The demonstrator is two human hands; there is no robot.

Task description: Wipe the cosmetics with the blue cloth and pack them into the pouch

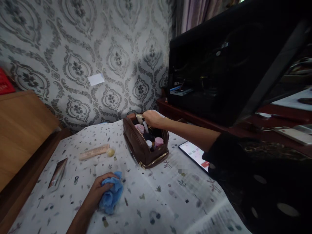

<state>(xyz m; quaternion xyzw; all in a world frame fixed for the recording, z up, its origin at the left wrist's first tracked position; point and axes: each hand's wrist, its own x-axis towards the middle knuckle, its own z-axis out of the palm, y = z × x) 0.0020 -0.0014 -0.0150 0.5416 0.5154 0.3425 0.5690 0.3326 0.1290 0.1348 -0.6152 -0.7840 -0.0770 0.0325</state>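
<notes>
A crumpled blue cloth (112, 195) is gripped in my left hand (103, 183), low over the patterned white sheet. My right hand (153, 118) reaches across to the far end of an open brown cosmetic bag (137, 146). Its fingers are curled, and what they hold is hidden; a pale item (139, 117) shows just beside them. Inside the bag stand a pink-lidded jar (159, 142), a white-capped container (149, 144) and other cosmetics. To the left of the bag lie a beige tube (95, 151) and a small yellowish round item (110, 152).
A shiny flat packet (58, 174) lies at the sheet's left side. Right of the bag, a phone (192, 152) with a lit timer rests partly behind my sleeve. A wooden box (24, 130) borders the left, and a large black screen (219, 68) stands at right.
</notes>
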